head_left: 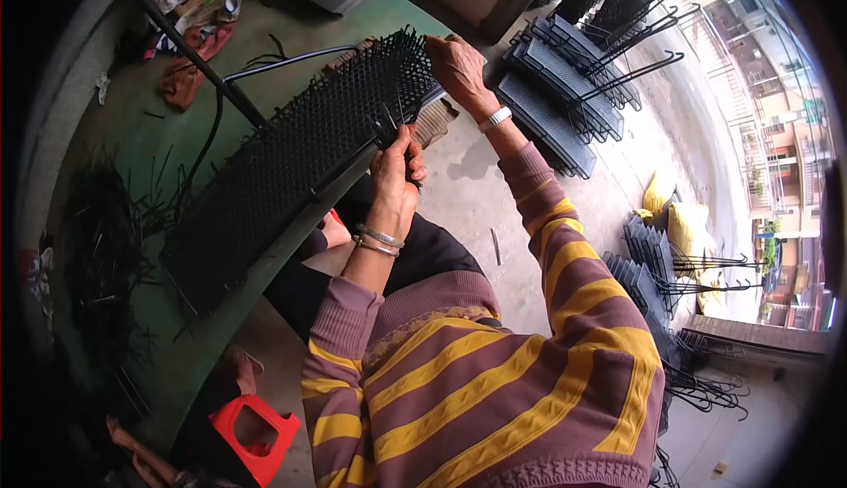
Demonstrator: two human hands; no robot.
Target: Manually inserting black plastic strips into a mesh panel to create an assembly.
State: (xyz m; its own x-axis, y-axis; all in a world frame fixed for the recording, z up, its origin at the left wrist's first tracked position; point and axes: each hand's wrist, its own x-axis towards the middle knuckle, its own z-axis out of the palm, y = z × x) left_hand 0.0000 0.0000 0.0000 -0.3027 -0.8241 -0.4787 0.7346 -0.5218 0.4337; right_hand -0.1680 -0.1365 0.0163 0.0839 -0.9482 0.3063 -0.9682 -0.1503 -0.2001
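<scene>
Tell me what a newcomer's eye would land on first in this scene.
First, the long black spiked panel slanting across the green table at the centre, with the left hand gripping its near edge and the right hand working at its far end. Next, the stacks of finished black racks on the concrete floor at upper right, and the red stool at the bottom.

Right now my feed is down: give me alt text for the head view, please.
A person in a purple and yellow striped sweater works on a long black spiked mat lying on a green table: the left hand grips its near edge and the right hand holds its far end. Stacks of finished black racks lie on the concrete floor beyond.
</scene>
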